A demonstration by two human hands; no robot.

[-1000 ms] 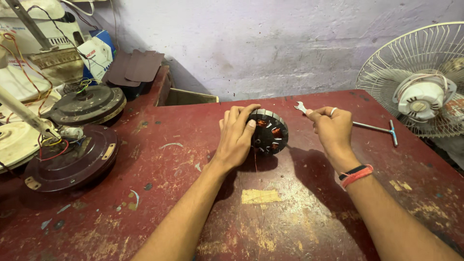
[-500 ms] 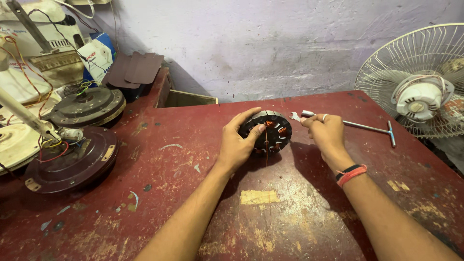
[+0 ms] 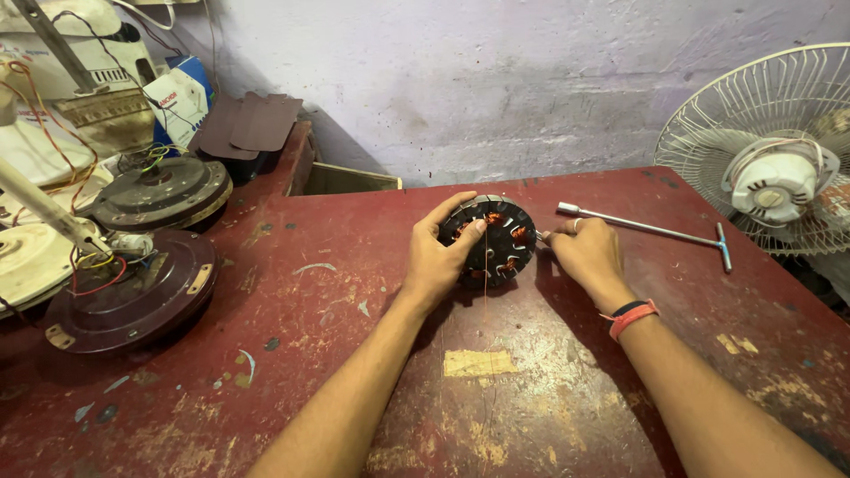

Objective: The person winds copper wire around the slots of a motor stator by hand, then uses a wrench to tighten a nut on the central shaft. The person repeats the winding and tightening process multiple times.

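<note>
1. On red worn table (image 3: 292, 354), centre: round black fan stator (image 3: 490, 241) with copper windings, tipped up on edge, facing camera.
2. Left hand (image 3: 440, 257) gripping stator's left rim, fingers curled over top edge, thumb across front face; closed around it, holding it tilted.
3. Right hand (image 3: 584, 252) at stator's right edge, fingertips pressed together, pinching something small, possibly a thin wire end; too small to confirm. Ring on one finger, orange-and-black band (image 3: 630, 316) at wrist.
4. Thin copper wire (image 3: 485, 292) hanging straight down from stator toward table front.
5. T-handle socket wrench (image 3: 651, 228) lying flat on table, just beyond right hand, not touched.
6. Table fan (image 3: 772, 150) with white wire guard at right edge, well apart from hands.
7. Left side: dark brown ceiling fan motor (image 3: 133, 296) with loose coloured wires, second darker motor (image 3: 164, 190) behind it, white fan parts at far left.
8. Yellowish patch (image 3: 478, 363) on tabletop between forearms.
</note>
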